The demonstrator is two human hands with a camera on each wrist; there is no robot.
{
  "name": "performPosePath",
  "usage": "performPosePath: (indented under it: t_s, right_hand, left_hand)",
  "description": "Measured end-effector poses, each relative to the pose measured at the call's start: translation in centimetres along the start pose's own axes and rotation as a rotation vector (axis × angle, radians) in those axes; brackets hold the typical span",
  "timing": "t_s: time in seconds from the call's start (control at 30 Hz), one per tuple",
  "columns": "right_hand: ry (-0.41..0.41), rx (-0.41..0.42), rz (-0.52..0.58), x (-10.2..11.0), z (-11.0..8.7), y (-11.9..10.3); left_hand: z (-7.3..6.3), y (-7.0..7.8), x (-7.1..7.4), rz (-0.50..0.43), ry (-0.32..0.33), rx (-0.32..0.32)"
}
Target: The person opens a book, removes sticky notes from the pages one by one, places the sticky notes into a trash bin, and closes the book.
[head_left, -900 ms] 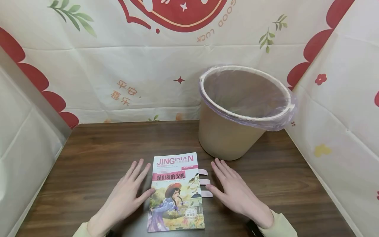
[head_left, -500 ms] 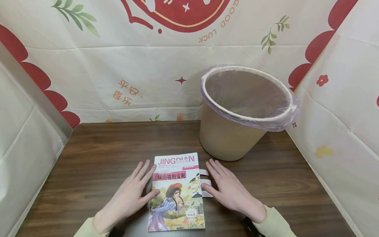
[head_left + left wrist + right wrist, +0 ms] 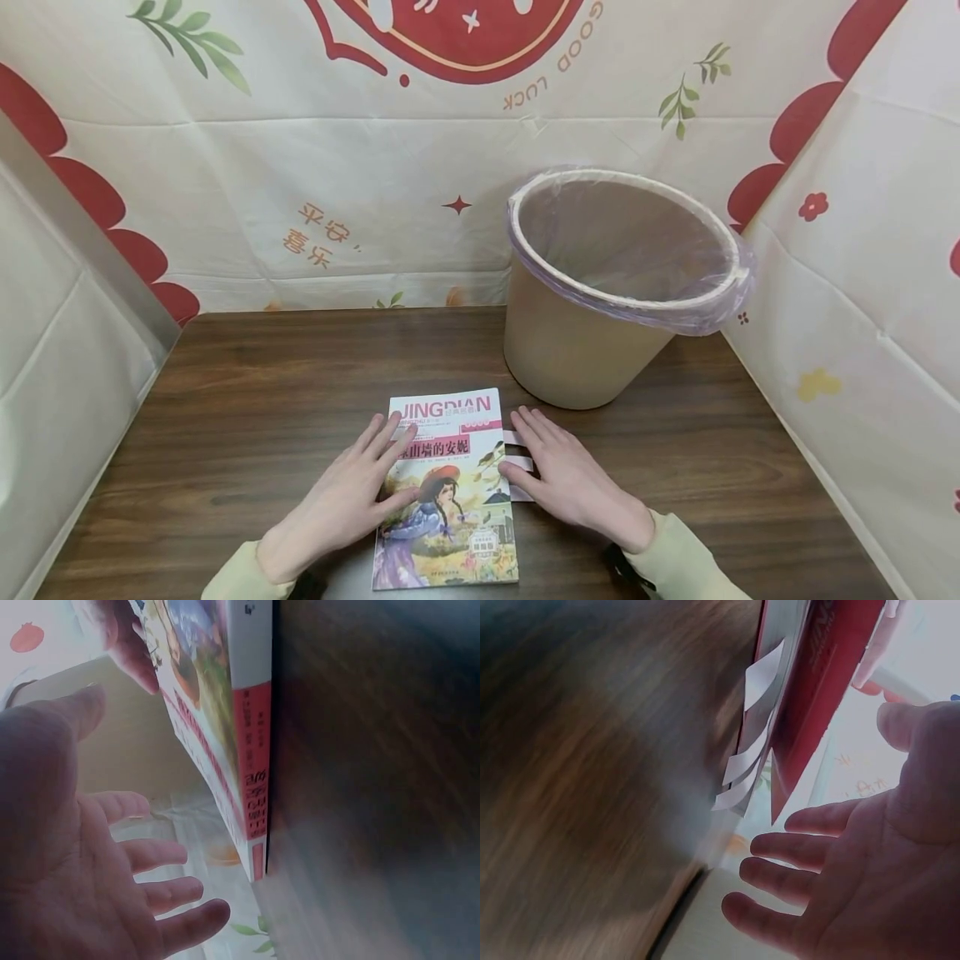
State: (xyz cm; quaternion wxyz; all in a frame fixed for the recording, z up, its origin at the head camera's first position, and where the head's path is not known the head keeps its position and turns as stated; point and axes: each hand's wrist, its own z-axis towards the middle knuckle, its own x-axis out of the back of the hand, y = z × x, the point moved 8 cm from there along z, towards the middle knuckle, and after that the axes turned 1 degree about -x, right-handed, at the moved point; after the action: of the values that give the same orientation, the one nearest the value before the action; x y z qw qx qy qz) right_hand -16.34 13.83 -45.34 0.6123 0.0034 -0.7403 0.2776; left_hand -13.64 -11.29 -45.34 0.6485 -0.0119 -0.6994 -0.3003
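Observation:
A paperback book (image 3: 457, 533) lies face up on the table, its cover showing a figure in a red hat and pink lettering. My left hand (image 3: 348, 500) is over its left side, fingers spread; the left wrist view shows a gap between this hand and the red-and-white spine (image 3: 253, 757). My right hand (image 3: 577, 483) hovers by the right edge, fingers straight, over several pale paper tabs (image 3: 519, 493) sticking out from the pages. In the right wrist view, the tabs (image 3: 744, 763) bend beneath a red cover flap (image 3: 817, 690) that stands slightly raised. Neither hand grips anything.
A beige bin (image 3: 573, 358) with a thin purplish liner (image 3: 712, 312) over its rim stands behind the book, to the right. Dark wood table (image 3: 247, 400) surrounds the book. Printed white cloth (image 3: 405, 167) hangs behind and at both sides.
My left hand has moved right, from beside the book to over its left side. My right hand has shifted left toward the book's edge and the tabs. The book stays put.

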Motion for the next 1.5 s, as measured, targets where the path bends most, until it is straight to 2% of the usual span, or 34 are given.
performPosePath:
  t_s: [0.17,0.43,0.83,1.1,1.5]
  right_hand:
    - [-0.014,-0.001,0.026,-0.3,0.5,0.0]
    - [-0.023,-0.024,0.041,-0.8,1.3,0.0]
    - [0.010,-0.038,0.019,-0.9,1.7,-0.3]
    - [0.036,-0.050,0.003,-1.0,2.0,-0.4]
    - [0.125,-0.050,0.007,-0.5,2.9,-0.2]
  left_hand:
    - [0.4,0.1,-0.9,-0.021,-0.047,-0.005]
    - [0.9,0.9,-1.7,-0.028,-0.083,-0.060]
    - [1.4,2.2,-2.7,0.040,-0.138,-0.125]
    - [1.6,2.4,-2.9,0.040,-0.145,-0.125]
    - [2.0,2.7,-3.1,0.071,-0.160,-0.108]
